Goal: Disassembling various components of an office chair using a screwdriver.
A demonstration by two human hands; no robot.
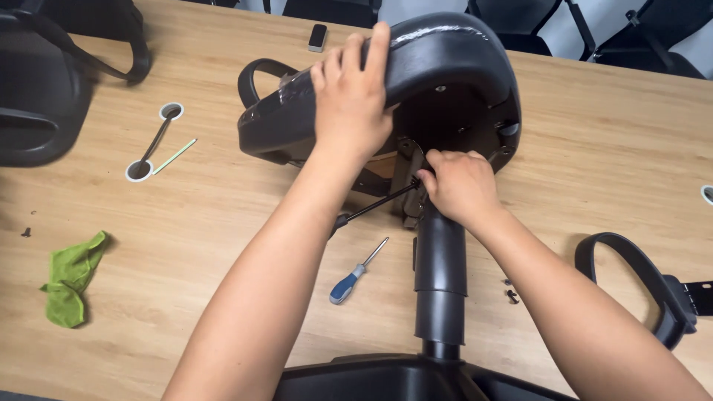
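The right hand (462,184) is curling its fingers tight around the metal mechanism (410,182) under the chair seat (416,74), right at the top of the black gas-lift column (440,275); what exactly the fingertips are pinching cannot be told, since the knuckles are hiding them. The left hand (350,93) is lying spread over the front edge of the seat, fingers reaching over the padded rim and pressing it, so the chair is lying tipped on the wooden counter (594,148) with its underside facing the camera. Nearest the camera, below the column, the black chair base (386,379) is filling the bottom edge of the view. Just left of the column a screwdriver with a blue and white handle (356,273) is lying on the counter, and a thin black lever rod (375,208) is sticking out from the mechanism toward the left forearm. Just right of the column a few small dark screws (512,295) are resting, and farther right a loose black armrest (639,286) is lying flat. Well to the left of the column a crumpled green cloth (73,278) is sitting near the counter edge. Farther off on that side a cable (154,141) is running between two round grommet holes, with a pale green stick (175,156) just beside it. Beyond the seat, at the far side, a small dark rectangular object (318,37) is lying.
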